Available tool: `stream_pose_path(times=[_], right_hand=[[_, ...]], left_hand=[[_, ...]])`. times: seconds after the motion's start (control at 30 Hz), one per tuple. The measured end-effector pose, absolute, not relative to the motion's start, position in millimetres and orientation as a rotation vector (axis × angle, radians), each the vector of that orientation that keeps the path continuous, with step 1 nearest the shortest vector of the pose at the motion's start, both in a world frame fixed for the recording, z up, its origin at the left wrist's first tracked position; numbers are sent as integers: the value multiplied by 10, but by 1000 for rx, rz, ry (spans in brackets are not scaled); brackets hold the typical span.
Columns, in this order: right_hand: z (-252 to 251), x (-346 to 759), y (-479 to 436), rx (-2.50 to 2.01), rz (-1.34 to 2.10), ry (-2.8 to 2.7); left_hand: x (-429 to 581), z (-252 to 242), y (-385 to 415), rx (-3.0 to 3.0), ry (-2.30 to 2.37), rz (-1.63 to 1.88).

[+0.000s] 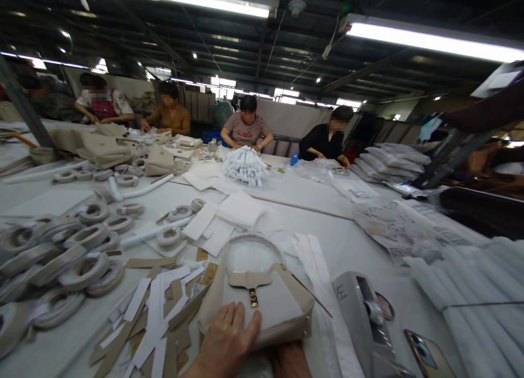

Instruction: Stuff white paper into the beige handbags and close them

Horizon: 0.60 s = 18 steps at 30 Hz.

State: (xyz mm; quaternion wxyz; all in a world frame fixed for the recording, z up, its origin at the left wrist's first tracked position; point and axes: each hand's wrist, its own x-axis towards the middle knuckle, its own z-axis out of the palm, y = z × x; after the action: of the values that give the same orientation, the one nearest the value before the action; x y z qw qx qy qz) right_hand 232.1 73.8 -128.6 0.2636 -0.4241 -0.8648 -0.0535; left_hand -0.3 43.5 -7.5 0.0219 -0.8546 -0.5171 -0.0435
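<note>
A beige handbag (282, 307) with a flap tab, a gold clasp (254, 297) and a looped handle (254, 237) lies tilted on the table in front of me. My left hand (229, 334) holds its front panel, fingers resting below the clasp and thumb off to the right. Under the bag's lower edge is my right hand (290, 359), gripping from below with its fingers mostly hidden. Left of the bag, white and tan strips (155, 307) are heaped loosely.
Rolled straps (88, 236) crowd the left side. White paper sheets (239, 210) lie beyond the bag. To the right are a grey tape dispenser (360, 318), a phone (428, 353) and wrapped white bundles (478, 290). Several people sit across the table (311, 203).
</note>
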Motion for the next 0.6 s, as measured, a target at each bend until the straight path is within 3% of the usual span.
stream_pose_path(times=[0.3,0.6], right_hand=[[-1381,2412,292,-1228,-259,-2256],[-1168,2266,318,-1475,-151,-2184]], left_hand=[[52,-504,257,-2385,-1503,-287],[-103,-217,365,-2523,-1458,-136]])
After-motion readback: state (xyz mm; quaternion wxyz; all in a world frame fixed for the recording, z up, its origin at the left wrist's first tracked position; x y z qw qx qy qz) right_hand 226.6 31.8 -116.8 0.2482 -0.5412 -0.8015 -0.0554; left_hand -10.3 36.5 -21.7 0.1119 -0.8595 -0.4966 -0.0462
